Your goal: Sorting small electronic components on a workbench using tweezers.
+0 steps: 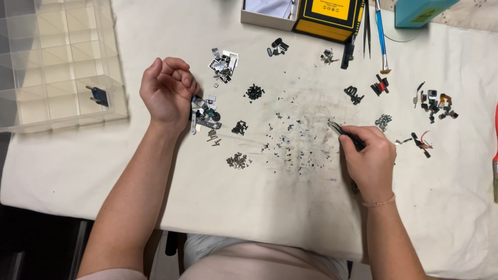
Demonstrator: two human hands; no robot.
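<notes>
Many tiny screws (290, 142) lie scattered mid-surface; my right hand (369, 155) pinches tweezers (342, 131) at their edge. My left hand (167, 91) rests curled shut, apparently empty, beside a pile of metal parts (206, 116). Organizer box (57, 62) far left.

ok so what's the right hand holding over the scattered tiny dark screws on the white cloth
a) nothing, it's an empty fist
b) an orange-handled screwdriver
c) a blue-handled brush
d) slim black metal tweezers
d: the right hand grips slim black metal tweezers, their tips pointing left over the scattered tiny dark screws on the white cloth; the left hand is a loose fist holding no tool.
</notes>
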